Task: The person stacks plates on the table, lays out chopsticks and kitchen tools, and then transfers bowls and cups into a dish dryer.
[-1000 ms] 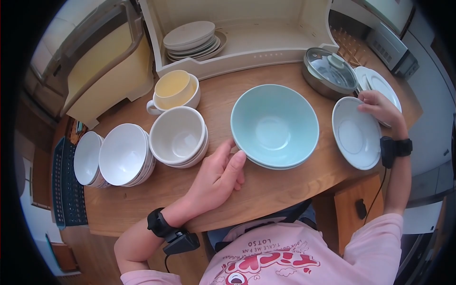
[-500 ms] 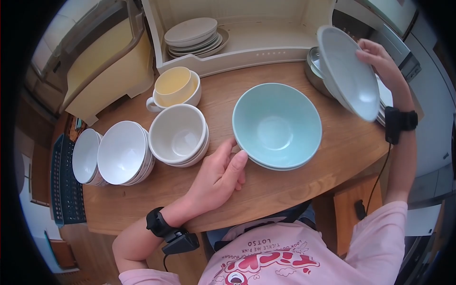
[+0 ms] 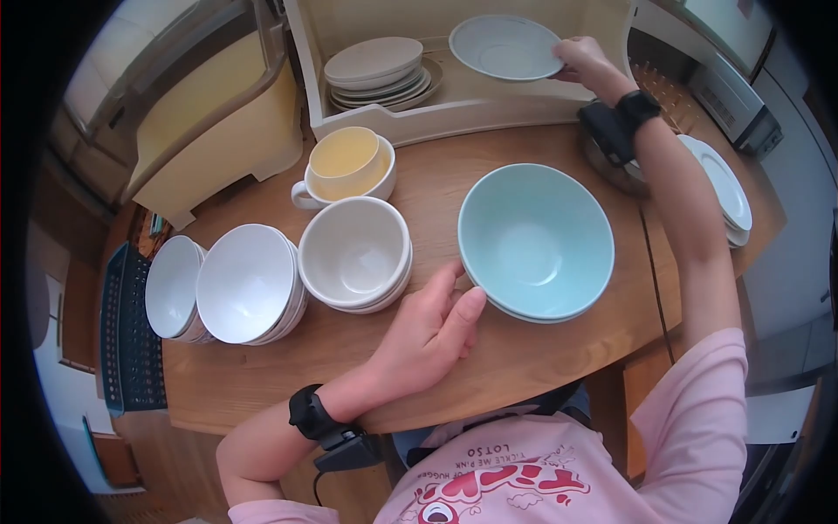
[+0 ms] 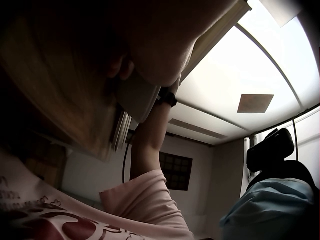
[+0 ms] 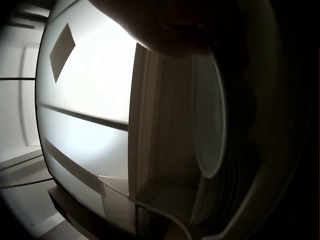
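My right hand (image 3: 592,65) pinches the right rim of a shallow white bowl (image 3: 504,48), held over the floor of the cream cabinet (image 3: 489,112). In the right wrist view the same white bowl (image 5: 209,117) shows side-on below the dark hand. To its left in the cabinet sits a stack of plates (image 3: 374,65). My left hand (image 3: 432,327) rests by the lower left side of a pale turquoise bowl (image 3: 537,244), its fingertips right at the rim. A second rim shows beneath that bowl. The left wrist view is dark around the hand.
Stacked beige bowls (image 3: 353,249) and white bowls (image 3: 246,284) line the table's left side. Behind them stands a yellow cup (image 3: 345,157) inside a white mug. White plates (image 3: 720,183) lie at the right edge. My right forearm partly covers a lidded pot (image 3: 602,166).
The shallow white bowl has been lifted from the table's right side and carried left and back into the cabinet by my right hand. My left hand stays beside the turquoise bowl.
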The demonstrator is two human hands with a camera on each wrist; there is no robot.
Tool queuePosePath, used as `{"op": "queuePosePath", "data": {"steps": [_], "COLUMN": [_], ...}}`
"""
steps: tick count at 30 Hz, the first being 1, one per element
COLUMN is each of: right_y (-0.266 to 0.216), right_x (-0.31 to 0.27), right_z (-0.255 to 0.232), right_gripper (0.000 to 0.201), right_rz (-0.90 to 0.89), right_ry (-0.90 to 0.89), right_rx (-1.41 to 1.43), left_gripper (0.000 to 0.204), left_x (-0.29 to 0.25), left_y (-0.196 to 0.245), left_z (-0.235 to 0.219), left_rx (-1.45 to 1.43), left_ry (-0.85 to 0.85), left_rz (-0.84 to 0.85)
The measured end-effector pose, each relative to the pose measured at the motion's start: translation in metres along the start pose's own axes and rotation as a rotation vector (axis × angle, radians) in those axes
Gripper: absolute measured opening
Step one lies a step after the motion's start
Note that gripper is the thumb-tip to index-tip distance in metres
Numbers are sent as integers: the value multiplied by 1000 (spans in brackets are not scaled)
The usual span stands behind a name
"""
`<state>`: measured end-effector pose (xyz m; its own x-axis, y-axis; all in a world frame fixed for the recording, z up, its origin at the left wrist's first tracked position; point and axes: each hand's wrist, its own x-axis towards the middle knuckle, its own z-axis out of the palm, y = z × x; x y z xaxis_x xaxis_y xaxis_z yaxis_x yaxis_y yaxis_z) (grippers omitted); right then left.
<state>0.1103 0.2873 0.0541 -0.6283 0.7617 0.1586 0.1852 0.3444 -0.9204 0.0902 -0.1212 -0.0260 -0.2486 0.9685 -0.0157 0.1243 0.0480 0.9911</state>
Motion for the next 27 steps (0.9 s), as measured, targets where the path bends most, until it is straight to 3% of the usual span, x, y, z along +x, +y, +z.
{"op": "queuePosePath", "data": {"steps": [4,12,14,22,27], "right_y": [18,46,51,63,39], "right_x": [33,44,43,57,35], "right_z": [30,54,51,62,52], "right_gripper": [33,29,29,28,28], "right_rz": [157,201,107,101,128], "right_ry": [147,177,11,-42,-101], "right_rx": [29,205,282,317,208], "left_gripper": [45,49,49,51,52], "left_x": [0,2,1,1,1], "left_y": [0,0,0,0,-2], "left_z": [-2,-1,-1,-2,-2], "left_rx": [-12,-52,-51,-50,-38], "left_ry": [-31,-15,-14,-21,-21], "left_rz": [3,5,0,-3,14]}}
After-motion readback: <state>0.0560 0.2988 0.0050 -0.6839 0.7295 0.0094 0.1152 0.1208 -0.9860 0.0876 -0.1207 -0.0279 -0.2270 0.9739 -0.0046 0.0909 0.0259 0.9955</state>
